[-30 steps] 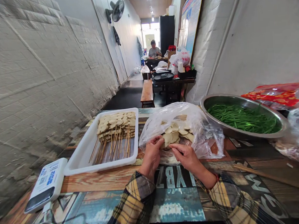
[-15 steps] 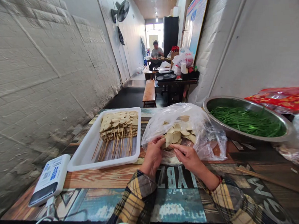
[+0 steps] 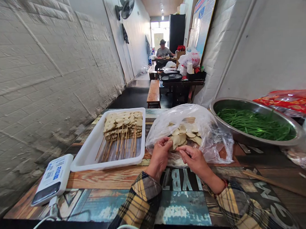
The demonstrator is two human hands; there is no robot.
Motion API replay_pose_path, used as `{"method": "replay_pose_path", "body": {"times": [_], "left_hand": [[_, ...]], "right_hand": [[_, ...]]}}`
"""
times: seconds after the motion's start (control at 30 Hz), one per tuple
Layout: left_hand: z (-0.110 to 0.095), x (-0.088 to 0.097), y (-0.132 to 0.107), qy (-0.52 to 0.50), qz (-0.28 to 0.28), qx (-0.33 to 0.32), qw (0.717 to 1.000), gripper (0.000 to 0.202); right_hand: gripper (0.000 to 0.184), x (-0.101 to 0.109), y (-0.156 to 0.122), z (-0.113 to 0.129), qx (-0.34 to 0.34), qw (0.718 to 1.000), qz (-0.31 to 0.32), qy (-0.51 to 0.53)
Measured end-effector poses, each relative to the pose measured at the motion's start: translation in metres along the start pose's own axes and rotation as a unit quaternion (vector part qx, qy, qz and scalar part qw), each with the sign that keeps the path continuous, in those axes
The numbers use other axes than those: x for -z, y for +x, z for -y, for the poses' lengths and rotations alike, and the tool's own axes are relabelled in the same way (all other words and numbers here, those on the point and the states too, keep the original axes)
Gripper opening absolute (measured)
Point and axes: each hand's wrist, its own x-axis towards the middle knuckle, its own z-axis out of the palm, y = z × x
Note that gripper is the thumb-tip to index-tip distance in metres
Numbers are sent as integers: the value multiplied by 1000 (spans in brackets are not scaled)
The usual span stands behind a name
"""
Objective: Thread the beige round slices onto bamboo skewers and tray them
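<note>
left hand [image 3: 160, 156] pinches pale slices [image 3: 181, 137] at mouth of 1 plastic bag [image 3: 214, 138], mid-table | right hand [image 3: 195, 159] fingertips pressed together, beside | 1 white tray [image 3: 86, 156], left edge: skewered slices [image 3: 122, 125] | 1 steel bowl [image 3: 247, 137], right edge: greens [image 3: 256, 123]

— What sort of place are you sitting in?
— A small eatery, at its prep end. Your printed surface [image 3: 100, 181] carries a white tray [image 3: 88, 156] of filled skewers [image 3: 120, 137], a clear bag [image 3: 211, 142] of pale slices and a steel basin [image 3: 247, 138] of green stalks [image 3: 257, 123].
— Why not a home kitchen?
— Look down the narrow room: a wooden bench [image 3: 153, 90] beside another laden surface [image 3: 182, 83], a wall fan [image 3: 126, 7], a big poster [image 3: 204, 14], and a person [image 3: 163, 50] seated at the far end
</note>
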Motion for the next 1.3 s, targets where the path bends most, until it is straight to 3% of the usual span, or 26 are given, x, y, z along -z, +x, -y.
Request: {"method": "replay_pose_path", "body": {"times": [0.3,0.87,1.3], "left_hand": [[-3,-2,-1,21,-11,-36,999,24],[-4,-3,-2,56,0,-12,998,27],[-6,-4,-2,123,3,-40,992,23]], "right_hand": [[31,1,1,-2,-8,1000,9,5],[26,-1,1,-1,-24,1000,1,12],[24,-1,3,-2,-29,999,3,24]]}}
